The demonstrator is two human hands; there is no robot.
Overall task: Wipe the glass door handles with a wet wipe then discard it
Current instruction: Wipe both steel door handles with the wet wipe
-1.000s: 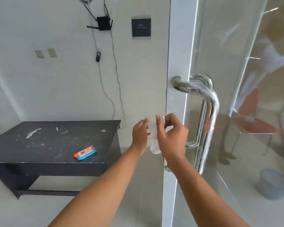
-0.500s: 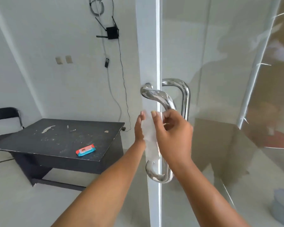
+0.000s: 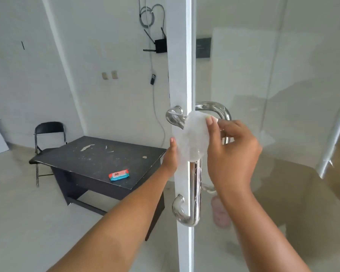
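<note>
A white wet wipe [image 3: 192,138] is spread between both hands, in front of the upper part of the near chrome door handle [image 3: 194,189]. My left hand [image 3: 170,156] holds its lower left edge. My right hand [image 3: 231,152] pinches its upper right edge with thumb and fingers. The handle is a D-shaped bar on the white edge of the glass door [image 3: 182,75]. A second chrome handle [image 3: 214,107] shows on the far side of the glass, its bar mostly hidden by my right hand.
A black scuffed table [image 3: 82,160] stands to the left with a red and blue wipes packet [image 3: 118,174] on it. A black folding chair [image 3: 47,134] sits behind it. A router and cables hang on the wall. A glass panel [image 3: 283,95] fills the right.
The view has shifted, so the door edge sits nearer the middle. Both hands rose with the wipe and spread it open over the top part of the near handle.
</note>
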